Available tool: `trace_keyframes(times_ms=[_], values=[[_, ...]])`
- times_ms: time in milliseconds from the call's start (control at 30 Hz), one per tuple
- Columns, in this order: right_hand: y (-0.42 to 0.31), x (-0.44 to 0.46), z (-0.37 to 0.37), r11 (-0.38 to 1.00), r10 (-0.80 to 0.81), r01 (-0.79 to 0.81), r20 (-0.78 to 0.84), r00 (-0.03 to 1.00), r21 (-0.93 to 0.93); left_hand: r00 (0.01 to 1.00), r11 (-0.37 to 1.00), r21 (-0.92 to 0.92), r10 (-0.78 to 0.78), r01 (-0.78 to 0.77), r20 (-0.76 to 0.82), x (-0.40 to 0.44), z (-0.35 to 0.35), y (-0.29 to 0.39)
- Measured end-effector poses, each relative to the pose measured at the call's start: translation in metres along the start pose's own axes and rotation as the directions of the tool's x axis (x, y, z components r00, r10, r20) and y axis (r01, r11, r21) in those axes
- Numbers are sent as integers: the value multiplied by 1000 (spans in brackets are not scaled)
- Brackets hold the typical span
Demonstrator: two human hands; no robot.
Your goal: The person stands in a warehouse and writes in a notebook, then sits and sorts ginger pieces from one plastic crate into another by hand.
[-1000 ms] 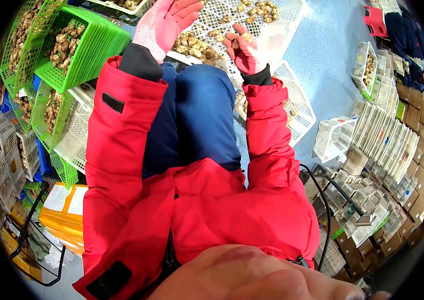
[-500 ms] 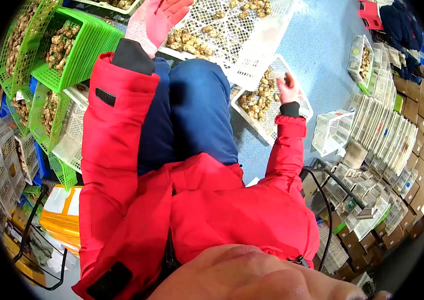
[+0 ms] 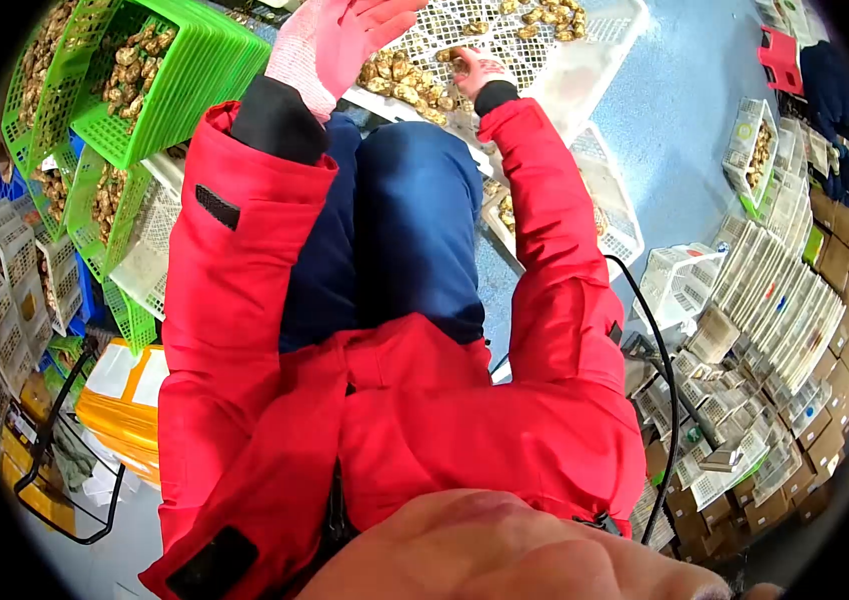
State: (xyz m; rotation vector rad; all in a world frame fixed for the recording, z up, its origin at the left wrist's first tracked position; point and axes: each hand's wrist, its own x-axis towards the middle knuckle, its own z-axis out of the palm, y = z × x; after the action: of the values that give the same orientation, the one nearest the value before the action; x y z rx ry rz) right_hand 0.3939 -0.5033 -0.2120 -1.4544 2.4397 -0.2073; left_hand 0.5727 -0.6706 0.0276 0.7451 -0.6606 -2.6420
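My left hand, in a pinkish glove, is raised at the near left edge of a white perforated tray. Its fingers are stretched out and it holds nothing. Above the same tray, my right hand, also in a pinkish glove, has its thumb and fingers curved and apart. Its fingertips are close to brown, knobbly tuber-like pieces; whether they touch one is unclear. More such pieces lie toward the tray's far side. A second white crate, partly hidden by my right sleeve, stands lower, to the right of my knees.
Stacked green crates with brown pieces stand on my left. An orange-taped box is behind them. To the right are an upright white basket, stacked white crates and cardboard boxes. A black cable hangs nearby.
My right hand has moved from above the lower white crate, up and left, to the pieces on the upper tray. My left hand stays raised and open, with the view shifted slightly.
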Motion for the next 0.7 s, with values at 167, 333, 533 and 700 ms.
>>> trace_keyframes(times_ms=[167, 333, 533, 700], values=[[8, 4, 1, 787, 260, -321, 188, 947, 528, 999, 999, -32, -42, 43, 28, 4, -9, 1], [-17, -44, -69, -427, -57, -89, 72, 996, 900, 1000, 999, -32, -20, 20, -10, 1, -2, -1], [-51, -61, -109, -461, -41, -37, 21, 999, 887, 998, 1000, -21, 0, -1, -58, -1, -7, -2], [-49, -72, -115, -355, -18, -58, 56, 998, 933, 1000, 999, -38, 14, -14, -16, -1, -13, -1]])
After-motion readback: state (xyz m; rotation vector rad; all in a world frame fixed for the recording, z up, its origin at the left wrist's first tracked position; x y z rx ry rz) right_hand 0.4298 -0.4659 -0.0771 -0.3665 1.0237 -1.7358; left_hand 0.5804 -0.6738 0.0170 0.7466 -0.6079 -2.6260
